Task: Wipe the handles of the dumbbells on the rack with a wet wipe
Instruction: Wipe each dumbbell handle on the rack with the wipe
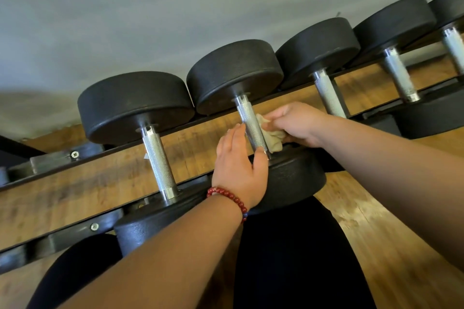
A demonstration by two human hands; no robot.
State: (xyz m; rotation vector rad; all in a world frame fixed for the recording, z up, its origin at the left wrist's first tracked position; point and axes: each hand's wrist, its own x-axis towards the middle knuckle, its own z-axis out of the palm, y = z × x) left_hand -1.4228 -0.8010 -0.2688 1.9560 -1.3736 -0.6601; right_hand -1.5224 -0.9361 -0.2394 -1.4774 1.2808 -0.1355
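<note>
Grey wall (150, 7) fills the top half. Wood floor (376, 246) shows at 4 o'clock, and the same wood tone shows between the rails. Black metal rack (70, 234) runs diag. from 8 o'clock up to 2 o'clock, w/ five black round-headed dumbbells lying across its two rails, knurled steel handles spanning the gap.

The 2nd dumbbell from the left (234, 75) sits near frame centre; its handle (248, 118) tilts from 11 down to 5 o'clock. Both bare forearms come in from the bottom edge.

L hand (238, 170) sits at 7 o'clock of the handle. Its fingers are fairly straight along the handle's left side, and the thumb tip touches the lower end just above the near head: a loose, released bracket, no clench.

R hand (296, 124) is at 3 o'clock of the handle, fingers curled tight round the bunched beige wet wipe (273, 137). The wipe pokes out of the fist toward 9 o'clock and presses on the handle's right side, approx. mid-length down to the lower end.

Red bead bracelet (228, 194) rings the L wrist.
</note>
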